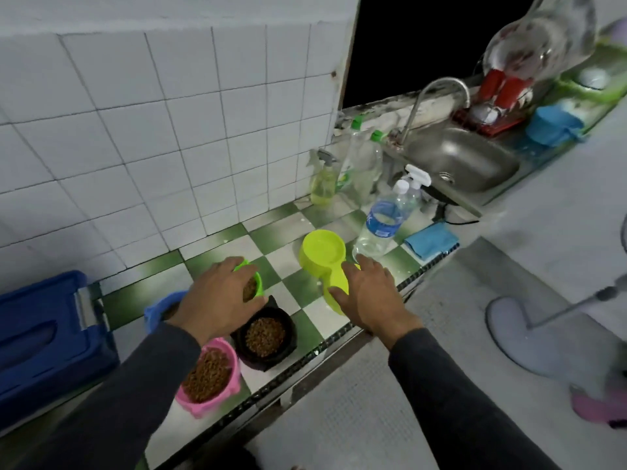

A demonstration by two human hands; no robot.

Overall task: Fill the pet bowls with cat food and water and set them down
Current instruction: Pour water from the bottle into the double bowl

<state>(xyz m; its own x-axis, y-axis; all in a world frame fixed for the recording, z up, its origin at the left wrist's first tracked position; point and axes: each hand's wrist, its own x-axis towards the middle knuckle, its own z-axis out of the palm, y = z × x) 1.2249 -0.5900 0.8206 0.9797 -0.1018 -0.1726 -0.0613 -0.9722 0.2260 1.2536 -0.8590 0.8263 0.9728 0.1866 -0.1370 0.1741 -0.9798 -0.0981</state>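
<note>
On the green-and-white tiled counter (288,286) stand a pink bowl (210,378) and a black bowl (264,337), both full of brown cat food. My left hand (217,300) reaches over a green bowl (252,283) holding kibble, fingers curled round its rim. A blue bowl (159,310) sits partly hidden behind that wrist. My right hand (366,293) lies with spread fingers on a lime-green scoop-shaped bowl (325,259) lying on the counter. A clear water bottle (383,225) with a blue label stands just behind it.
A blue plastic bin (44,337) sits at the left. Spray and soap bottles (342,171) stand by the steel sink (461,161) and tap. A blue cloth (431,239) lies near the counter edge. A dish rack (498,103) is at the far right.
</note>
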